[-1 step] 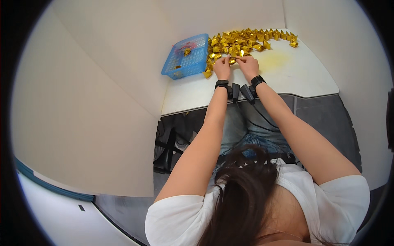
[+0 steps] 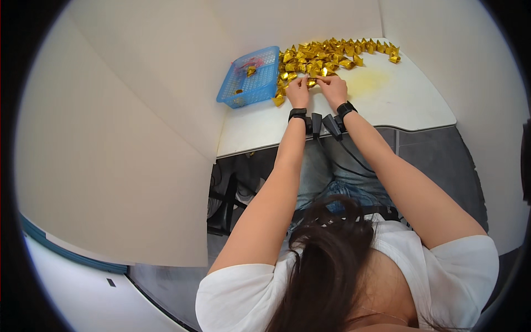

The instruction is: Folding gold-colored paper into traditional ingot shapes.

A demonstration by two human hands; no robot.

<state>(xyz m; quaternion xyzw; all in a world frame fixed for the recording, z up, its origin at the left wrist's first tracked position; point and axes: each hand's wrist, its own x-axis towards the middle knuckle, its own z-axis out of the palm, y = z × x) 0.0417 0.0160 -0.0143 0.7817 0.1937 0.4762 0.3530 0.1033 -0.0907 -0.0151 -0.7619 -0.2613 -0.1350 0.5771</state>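
Observation:
Over the white table (image 2: 387,102), my left hand (image 2: 298,93) and my right hand (image 2: 333,91) come close together, fingertips pinched. Between them they grip a small gold foil paper piece (image 2: 312,83), one end in each hand. My fingers partly cover it, so its exact folds cannot be made out. Just beyond the hands lies a pile of folded gold foil ingots (image 2: 318,55), shiny and pointed at the ends. Several of them run in a curved row (image 2: 371,46) toward the far right.
A blue perforated plastic basket (image 2: 238,100) stands left of the pile, holding a crumpled pink piece (image 2: 253,62) and a few gold bits. Black straps (image 2: 297,113) with dark devices and cables sit on both wrists. Pale walls (image 2: 166,83) enclose the table; a yellow stain (image 2: 369,82) marks its top.

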